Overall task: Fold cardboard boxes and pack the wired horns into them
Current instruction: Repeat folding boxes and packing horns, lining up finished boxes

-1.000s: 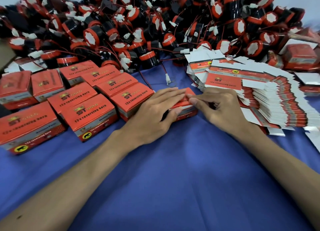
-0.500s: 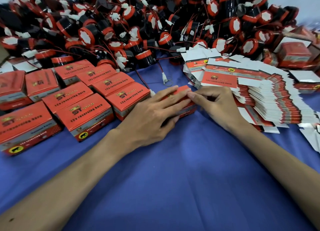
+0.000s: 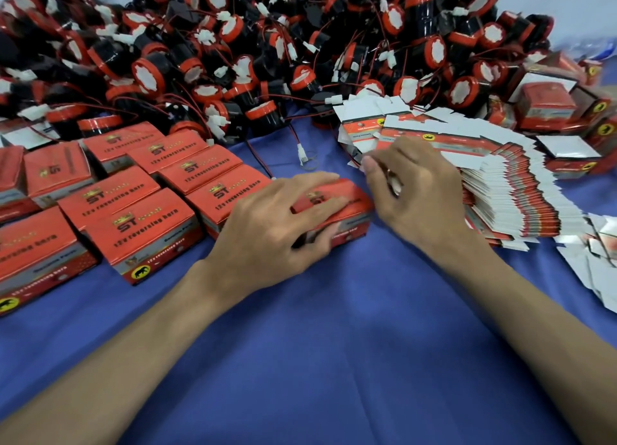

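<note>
The left hand clasps the red box: its fingers lie spread across the lid and the thumb presses the near face. The right hand hovers just right of that box's end, its fingers loosely curled, and blur hides whether they pinch anything. The red box looks shut, so its contents are hidden; I judge a horn is inside.

If the end flap beside the right hand is not fully tucked, it may spring open when the box is slid away, and a wire could get nipped in the seam. Reaching right, the curled fingers could knock the fanned stack of flat cartons, which slumps sideways.

Left of the fingers, closed boxes stand in touching rows on the table, contents unseen. Beyond the fingers lies the heap of wired horns. A loose connector trails near the red box and might snag.
</note>
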`<state>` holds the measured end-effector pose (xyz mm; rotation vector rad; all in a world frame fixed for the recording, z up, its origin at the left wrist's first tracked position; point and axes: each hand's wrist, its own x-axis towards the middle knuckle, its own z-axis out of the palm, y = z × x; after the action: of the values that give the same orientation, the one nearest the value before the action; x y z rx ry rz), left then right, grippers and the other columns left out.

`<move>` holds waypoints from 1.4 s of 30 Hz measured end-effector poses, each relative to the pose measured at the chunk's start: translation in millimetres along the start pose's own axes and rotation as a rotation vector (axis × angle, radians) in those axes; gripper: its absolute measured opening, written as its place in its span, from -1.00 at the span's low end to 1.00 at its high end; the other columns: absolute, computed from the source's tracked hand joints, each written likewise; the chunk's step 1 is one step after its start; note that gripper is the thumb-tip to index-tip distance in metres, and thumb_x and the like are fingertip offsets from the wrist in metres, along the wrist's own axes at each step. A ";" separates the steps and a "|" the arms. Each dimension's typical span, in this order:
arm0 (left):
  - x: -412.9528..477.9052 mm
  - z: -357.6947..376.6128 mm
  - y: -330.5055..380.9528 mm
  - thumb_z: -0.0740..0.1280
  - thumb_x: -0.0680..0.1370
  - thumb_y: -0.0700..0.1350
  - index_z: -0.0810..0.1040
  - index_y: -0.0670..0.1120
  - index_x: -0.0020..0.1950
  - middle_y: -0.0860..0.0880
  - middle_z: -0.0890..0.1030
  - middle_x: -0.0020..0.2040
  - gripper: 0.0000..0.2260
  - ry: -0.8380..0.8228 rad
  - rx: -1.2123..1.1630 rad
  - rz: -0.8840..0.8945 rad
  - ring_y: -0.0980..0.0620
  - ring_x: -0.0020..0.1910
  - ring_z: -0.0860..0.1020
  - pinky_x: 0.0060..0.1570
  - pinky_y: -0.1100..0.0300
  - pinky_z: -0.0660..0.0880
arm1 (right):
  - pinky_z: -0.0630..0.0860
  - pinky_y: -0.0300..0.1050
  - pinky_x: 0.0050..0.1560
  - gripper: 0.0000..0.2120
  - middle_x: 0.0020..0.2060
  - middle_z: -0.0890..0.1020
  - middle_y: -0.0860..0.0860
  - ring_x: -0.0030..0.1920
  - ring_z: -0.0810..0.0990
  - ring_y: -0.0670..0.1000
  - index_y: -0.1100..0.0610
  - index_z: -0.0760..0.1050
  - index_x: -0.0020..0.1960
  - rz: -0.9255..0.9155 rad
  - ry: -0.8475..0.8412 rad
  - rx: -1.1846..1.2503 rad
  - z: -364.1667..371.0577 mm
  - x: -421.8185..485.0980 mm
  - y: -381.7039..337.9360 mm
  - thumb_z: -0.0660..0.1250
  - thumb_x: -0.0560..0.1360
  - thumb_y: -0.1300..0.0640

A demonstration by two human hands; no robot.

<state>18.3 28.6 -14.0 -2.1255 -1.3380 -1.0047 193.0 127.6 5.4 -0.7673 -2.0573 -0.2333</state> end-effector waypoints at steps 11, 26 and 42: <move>1.0 -12.9 -16.3 0.22 0.40 -0.40 0.56 -0.13 0.22 -0.30 0.39 0.32 -0.57 0.237 0.471 -0.475 -0.26 0.23 0.34 0.05 -0.27 0.32 | 0.11 0.14 0.43 -0.51 0.46 0.25 0.17 0.49 0.17 0.13 0.14 0.18 0.47 0.307 -0.723 -0.498 8.7 -2.4 12.4 0.13 0.57 0.07; -3.1 10.1 15.2 0.21 0.56 0.15 0.39 -0.21 0.38 -0.10 0.53 0.28 -0.46 -0.318 -0.428 -0.421 0.01 0.23 0.51 0.23 0.15 0.41 | 0.55 -0.01 0.16 -0.61 0.17 0.62 0.15 0.18 0.61 0.11 0.27 0.57 0.22 -0.227 0.016 0.127 3.0 -4.7 -21.1 0.17 0.45 0.42; 7.0 7.3 9.5 0.26 0.55 0.06 -0.32 -0.02 0.53 0.02 -0.16 0.58 -0.17 0.300 -0.888 -0.681 0.22 0.47 0.27 0.43 0.08 0.32 | 0.46 0.11 0.24 -0.80 -0.08 0.65 -0.05 0.04 0.58 0.01 0.10 0.54 -0.08 0.817 0.128 1.182 8.4 -3.1 -28.5 0.17 0.56 0.06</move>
<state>31.2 33.4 -13.1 -1.8872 -1.6787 -2.4538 171.3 107.4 1.5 -0.6870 -1.2423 1.2322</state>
